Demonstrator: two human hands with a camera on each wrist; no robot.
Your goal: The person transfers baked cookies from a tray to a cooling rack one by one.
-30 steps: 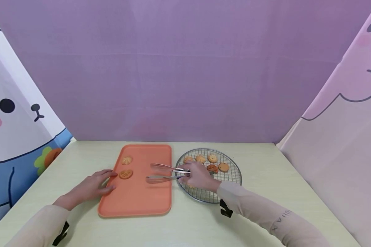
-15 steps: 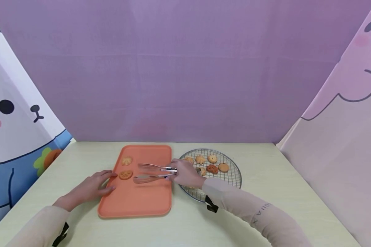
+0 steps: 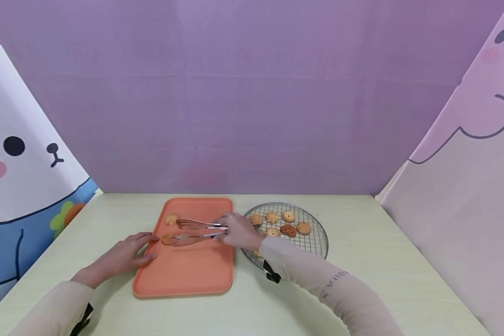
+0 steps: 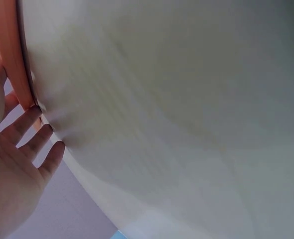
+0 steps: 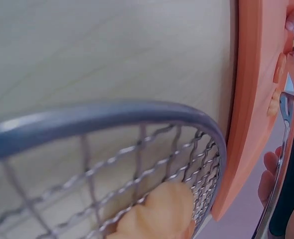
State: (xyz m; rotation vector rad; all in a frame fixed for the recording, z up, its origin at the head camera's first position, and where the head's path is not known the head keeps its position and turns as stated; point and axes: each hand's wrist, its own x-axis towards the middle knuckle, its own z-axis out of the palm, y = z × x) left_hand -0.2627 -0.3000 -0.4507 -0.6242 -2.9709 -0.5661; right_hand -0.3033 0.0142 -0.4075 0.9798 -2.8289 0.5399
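Observation:
My right hand (image 3: 241, 232) grips a pair of metal tongs (image 3: 197, 225) by the handle. The tongs' spread arms reach left over the orange tray (image 3: 185, 275), with nothing between them. Their lower tip overlaps a round brown cookie (image 3: 166, 239), and the upper tip ends beside a pale fluted cookie (image 3: 171, 219). At the tray's left rim my left hand (image 3: 123, 255) rests its fingertips, fingers extended; the left wrist view shows the fingers (image 4: 30, 129) spread along the edge. In the right wrist view the dark tongs handle (image 5: 290, 194) lies in the right hand.
Right of the tray stands a round wire rack (image 3: 308, 245) with several cookies, among them a pretzel-shaped cookie (image 3: 288, 230) and a plain round cookie (image 3: 304, 228). My right forearm crosses its near side. A purple cloth (image 3: 252, 102) rises behind the table (image 3: 361, 280).
The right hand has carried the tongs left from over the rack to the tray's two cookies, uncovering more cookies on the rack. The left hand stays at the tray's rim.

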